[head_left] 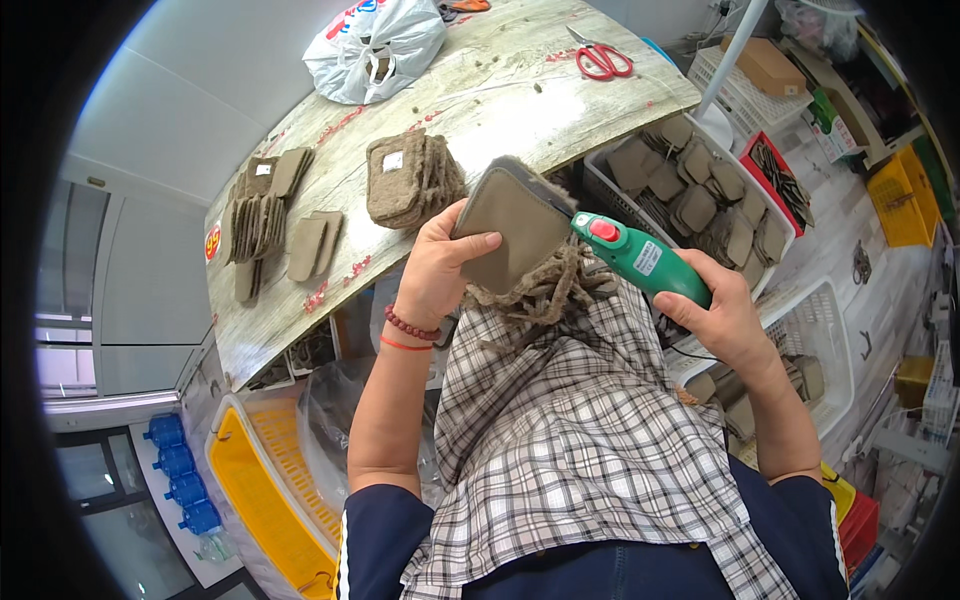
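Worktop (500,140), pale wood-grain surface with red patches.
Far edge: white plastic bag (372,45); just beside it, an orange-and-dark item (466,5), partly out of view. Towards right edge: red-handled scissors (604,62), one pair. Near edge, left of its middle: stack of fuzzy-edged brown pads (398,185), white label on top. Left end: cluster of stacked brown pads (256,225); overlapping smooth pads (309,246) between cluster and near edge.

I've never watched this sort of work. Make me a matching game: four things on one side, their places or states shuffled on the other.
1. Left hand
2. Right hand
3. Red-handled scissors
4. Blue containers

A. Lying on the table
B. Holding a green tool
C. Lined up at lower left
D. Holding a brown pad

Pairs: 1-D, 2-B, 3-A, 4-C
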